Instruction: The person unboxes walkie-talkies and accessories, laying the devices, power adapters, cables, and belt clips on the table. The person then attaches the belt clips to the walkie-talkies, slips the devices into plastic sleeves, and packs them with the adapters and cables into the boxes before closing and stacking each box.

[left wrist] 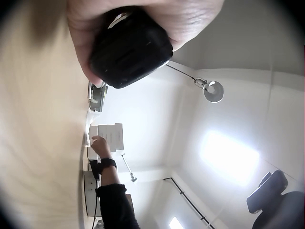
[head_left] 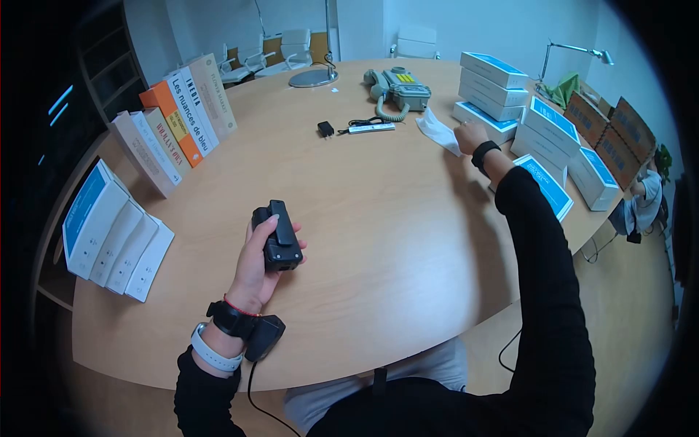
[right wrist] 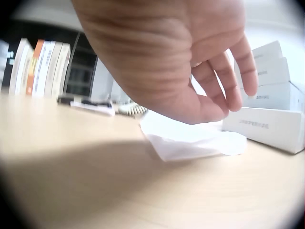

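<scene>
My left hand (head_left: 256,255) grips a black handheld device with a clip-like strip (head_left: 277,234), thumb laid along its top, above the near part of the table. In the left wrist view the rounded end of the black device (left wrist: 132,50) fills the palm. At the far right, my right hand (head_left: 472,137) reaches to a crumpled white tissue (head_left: 438,132). The right wrist view has that hand's thumb and fingertips (right wrist: 214,112) together at the upper edge of the tissue (right wrist: 186,138), which spreads over the tabletop; the other fingers hang loosely bent.
White boxes with blue tops (head_left: 502,91) are stacked beside the right hand; more white boxes (head_left: 116,233) stand at the left. A row of books (head_left: 178,116), a corded telephone (head_left: 400,89), a power strip (head_left: 371,128), a black plug adapter (head_left: 325,130) and a lamp base (head_left: 313,78) stand farther back.
</scene>
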`<state>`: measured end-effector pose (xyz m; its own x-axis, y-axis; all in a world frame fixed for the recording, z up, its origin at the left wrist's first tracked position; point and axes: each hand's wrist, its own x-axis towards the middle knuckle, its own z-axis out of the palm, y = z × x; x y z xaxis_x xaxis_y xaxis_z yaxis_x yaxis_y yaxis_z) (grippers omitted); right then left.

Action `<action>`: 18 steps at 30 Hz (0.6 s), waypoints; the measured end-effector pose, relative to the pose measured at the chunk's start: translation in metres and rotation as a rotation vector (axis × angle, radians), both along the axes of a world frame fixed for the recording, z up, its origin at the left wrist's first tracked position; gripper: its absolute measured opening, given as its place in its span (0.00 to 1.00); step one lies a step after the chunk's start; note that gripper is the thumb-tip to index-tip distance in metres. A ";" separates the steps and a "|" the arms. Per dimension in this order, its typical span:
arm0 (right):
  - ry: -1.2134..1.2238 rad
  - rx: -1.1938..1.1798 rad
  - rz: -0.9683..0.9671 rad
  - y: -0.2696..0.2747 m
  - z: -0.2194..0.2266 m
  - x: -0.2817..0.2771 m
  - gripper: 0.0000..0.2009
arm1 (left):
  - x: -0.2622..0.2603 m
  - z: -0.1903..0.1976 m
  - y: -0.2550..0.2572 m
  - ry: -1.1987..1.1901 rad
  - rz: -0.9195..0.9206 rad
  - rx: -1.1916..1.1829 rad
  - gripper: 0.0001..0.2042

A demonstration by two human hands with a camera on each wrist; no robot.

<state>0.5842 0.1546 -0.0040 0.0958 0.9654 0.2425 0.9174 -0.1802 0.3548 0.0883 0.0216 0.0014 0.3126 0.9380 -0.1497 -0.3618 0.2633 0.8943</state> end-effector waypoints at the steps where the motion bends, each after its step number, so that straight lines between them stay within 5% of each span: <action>1: -0.168 -0.031 0.063 -0.001 -0.006 0.005 0.08 | 0.002 0.001 -0.002 0.025 -0.002 0.017 0.25; 2: -0.337 -0.060 0.126 -0.001 -0.012 0.008 0.08 | 0.003 0.002 -0.003 0.047 -0.004 0.035 0.25; 7: -0.322 -0.163 0.224 0.013 -0.004 -0.008 0.08 | 0.006 0.002 -0.005 0.082 -0.012 0.088 0.24; 9: -0.265 -0.016 0.205 0.018 0.012 -0.032 0.10 | 0.005 0.001 -0.007 0.086 -0.010 0.098 0.24; 11: 0.818 0.076 0.277 -0.020 0.055 -0.084 0.12 | 0.006 0.001 -0.006 0.089 -0.018 0.111 0.25; 13: 1.269 0.002 0.302 -0.069 0.082 -0.148 0.17 | 0.006 0.001 -0.006 0.057 -0.011 0.122 0.25; 18: 1.407 -0.403 0.367 -0.126 0.072 -0.246 0.17 | 0.002 0.013 -0.009 -0.102 0.036 0.266 0.23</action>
<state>0.3377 0.0287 0.0681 -0.2363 0.9644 -0.1187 0.5124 0.0199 -0.8585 0.0905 0.0121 0.0142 0.2795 0.9508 0.1336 -0.4584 0.0099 0.8887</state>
